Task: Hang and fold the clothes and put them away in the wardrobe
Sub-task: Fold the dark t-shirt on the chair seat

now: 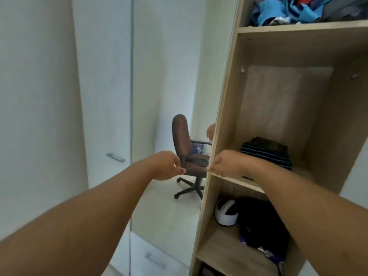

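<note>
A folded dark garment with thin teal stripes (266, 154) lies on the middle shelf of the open wooden wardrobe (223, 108). My right hand (225, 164) hovers at that shelf's front edge, just left of the garment, fingers loosely curled and holding nothing. My left hand (165, 166) is held out beside it, left of the wardrobe's side panel, also empty with its fingers loosely curled. A jumbled pile of blue and grey clothes (308, 10) fills the top shelf.
On the lower shelf sit a white round object (226, 215) and a heap of black fabric (262, 226). A brown office chair (185, 148) with cloth on its seat shows left of the wardrobe, apparently in a mirrored door. White cupboard doors with a metal handle (115, 157) stand at left.
</note>
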